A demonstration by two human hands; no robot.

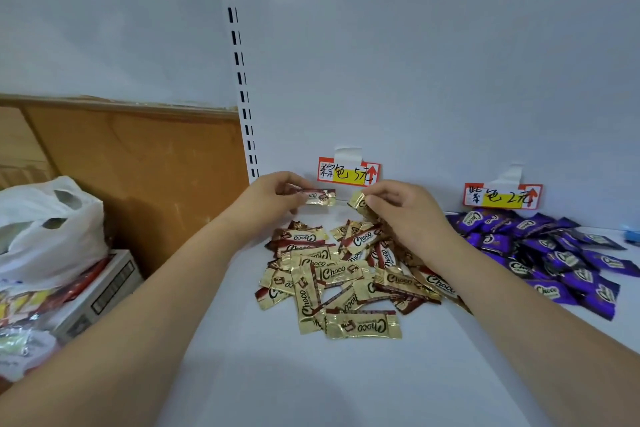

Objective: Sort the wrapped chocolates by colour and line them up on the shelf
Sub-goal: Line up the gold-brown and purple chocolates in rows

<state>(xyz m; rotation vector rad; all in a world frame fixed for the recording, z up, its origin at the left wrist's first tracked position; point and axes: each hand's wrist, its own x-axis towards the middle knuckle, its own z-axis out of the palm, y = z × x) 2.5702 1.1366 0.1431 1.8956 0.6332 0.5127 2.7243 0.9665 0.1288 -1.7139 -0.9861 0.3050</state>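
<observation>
Gold-wrapped chocolate (317,197) juts rightward from left hand (273,198) fingertip grip.

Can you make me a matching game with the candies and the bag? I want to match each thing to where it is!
Things:
1. gold chocolate pile
2. purple chocolate pile
3. white plastic bag
4. left hand

Places:
A. far right of the shelf
B. beside the shelf, on the left
C. holding one gold chocolate near the back wall
D. middle of the shelf, under the left price tag

Pairs: 1-D, 2-A, 3-B, 4-C
</observation>
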